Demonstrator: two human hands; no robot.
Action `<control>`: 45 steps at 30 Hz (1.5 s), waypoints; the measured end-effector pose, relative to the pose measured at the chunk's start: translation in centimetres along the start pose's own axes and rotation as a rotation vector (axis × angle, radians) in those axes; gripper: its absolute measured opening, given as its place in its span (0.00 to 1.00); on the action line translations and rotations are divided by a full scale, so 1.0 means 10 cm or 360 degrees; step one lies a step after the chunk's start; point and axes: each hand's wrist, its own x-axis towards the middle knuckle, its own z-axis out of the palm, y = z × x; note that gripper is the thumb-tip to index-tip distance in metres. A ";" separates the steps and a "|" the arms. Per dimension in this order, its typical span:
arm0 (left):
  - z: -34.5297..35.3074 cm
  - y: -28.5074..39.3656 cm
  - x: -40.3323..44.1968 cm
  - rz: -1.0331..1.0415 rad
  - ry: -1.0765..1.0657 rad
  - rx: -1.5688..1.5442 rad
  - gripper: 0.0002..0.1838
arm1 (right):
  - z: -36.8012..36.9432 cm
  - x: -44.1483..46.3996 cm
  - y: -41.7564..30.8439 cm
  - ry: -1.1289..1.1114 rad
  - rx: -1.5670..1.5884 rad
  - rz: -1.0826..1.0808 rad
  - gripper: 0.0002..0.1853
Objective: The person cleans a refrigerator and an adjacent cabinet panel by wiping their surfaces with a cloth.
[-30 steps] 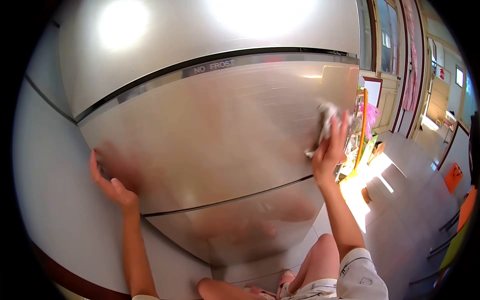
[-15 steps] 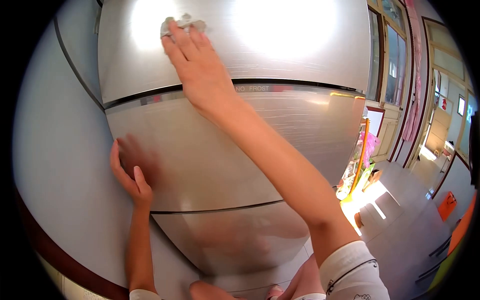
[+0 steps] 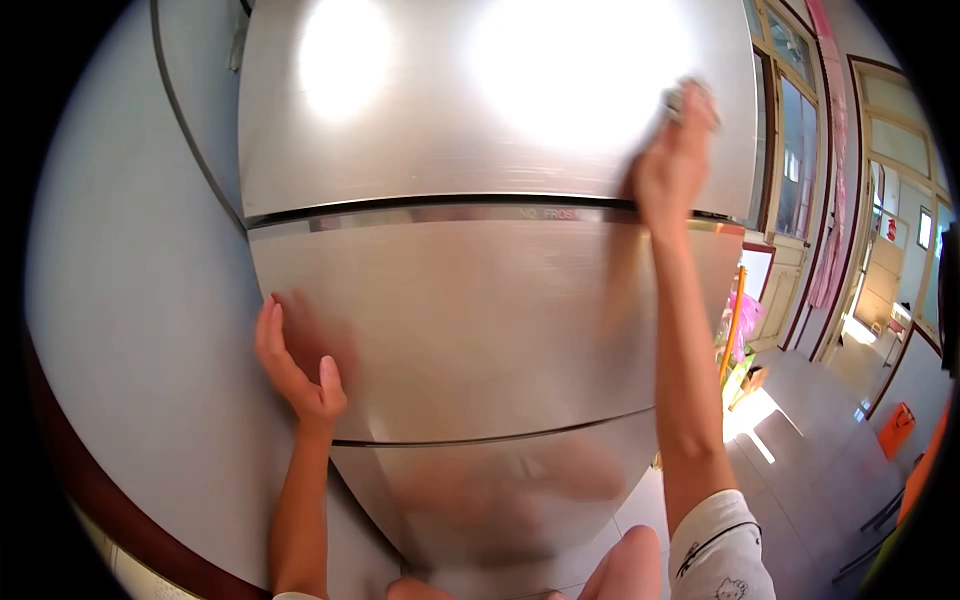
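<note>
Firstly: right hand (image 3: 675, 172), blurred, fingers mostly extended, holds a greyish cloth (image 3: 674, 102) against the refrigerator's upper door (image 3: 420, 150), apparently for broad contact. Secondly: left hand (image 3: 302, 368), loosely curved, thumb apart, grasps nothing; fingertips at the middle door's (image 3: 480, 350) edge, presumably for steadiness.

**Right hand (image 3: 678, 160) high, left hand (image 3: 298, 365) low**

The right arm (image 3: 690, 350) extends nearly straight beneath its blurred hand, fingers pointing upward. Below and to the left of that hand, the left hand shows gently curved fingers, thumb standing apart, the left forearm (image 3: 303, 500) rising directly beneath it.
</note>
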 end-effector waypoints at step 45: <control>-0.01 -0.18 -0.15 -0.0045 0.0096 0.0029 0.31 | 1.17 0.86 -1.21 -0.0406 0.0290 -0.0514 0.25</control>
